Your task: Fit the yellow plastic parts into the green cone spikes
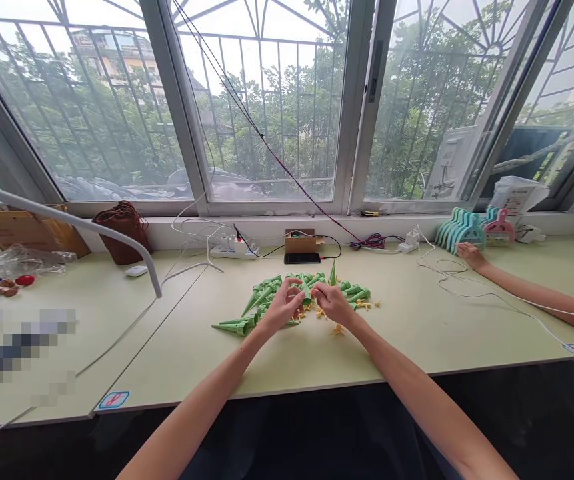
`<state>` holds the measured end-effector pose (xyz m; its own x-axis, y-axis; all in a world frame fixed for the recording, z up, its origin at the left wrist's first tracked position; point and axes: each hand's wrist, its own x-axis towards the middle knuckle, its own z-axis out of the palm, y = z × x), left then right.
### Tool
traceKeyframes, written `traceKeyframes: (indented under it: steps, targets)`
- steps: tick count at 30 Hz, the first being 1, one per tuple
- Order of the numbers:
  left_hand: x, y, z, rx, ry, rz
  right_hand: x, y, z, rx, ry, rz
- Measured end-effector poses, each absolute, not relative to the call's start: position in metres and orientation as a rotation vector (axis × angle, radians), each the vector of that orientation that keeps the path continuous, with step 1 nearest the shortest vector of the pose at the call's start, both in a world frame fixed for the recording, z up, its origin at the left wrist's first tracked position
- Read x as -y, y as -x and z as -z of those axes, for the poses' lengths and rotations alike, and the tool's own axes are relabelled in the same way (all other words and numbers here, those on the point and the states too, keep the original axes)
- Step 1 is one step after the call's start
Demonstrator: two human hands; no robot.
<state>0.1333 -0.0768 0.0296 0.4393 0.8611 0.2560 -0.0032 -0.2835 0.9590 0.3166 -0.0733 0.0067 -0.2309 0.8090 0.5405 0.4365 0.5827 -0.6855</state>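
My left hand (pixel 285 305) is closed around a green plastic cone-shaped spike (pixel 307 293), whose wide round end points towards me. Right beside it, my right hand (pixel 334 301) is pinched at that spike's edge; what its fingers hold is too small to make out. A pile of similar green spikes (pixel 265 291) lies around and behind both hands, and one spike (pixel 333 273) stands upright behind my right hand. Small yellow plastic pieces (pixel 337 329) are scattered under and near my hands, some between the spikes.
Behind the pile lie a black phone (pixel 302 258) and a small cardboard box (pixel 301 244). A power strip (pixel 234 248) and loose cables run along the wall. At right, another person's hand (pixel 471 255) touches turquoise hangers (pixel 461 230). A grey curved tube (pixel 117 233) crosses the left side.
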Motion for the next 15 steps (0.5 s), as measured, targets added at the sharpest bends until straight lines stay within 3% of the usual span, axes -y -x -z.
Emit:
traceKeyframes:
  steps: [15]
  targets:
    - [0.0735, -0.1323, -0.0192, -0.775, -1.888, -1.092, 0.0717, -0.3163, -0.005, 1.841, 1.03, -0.477]
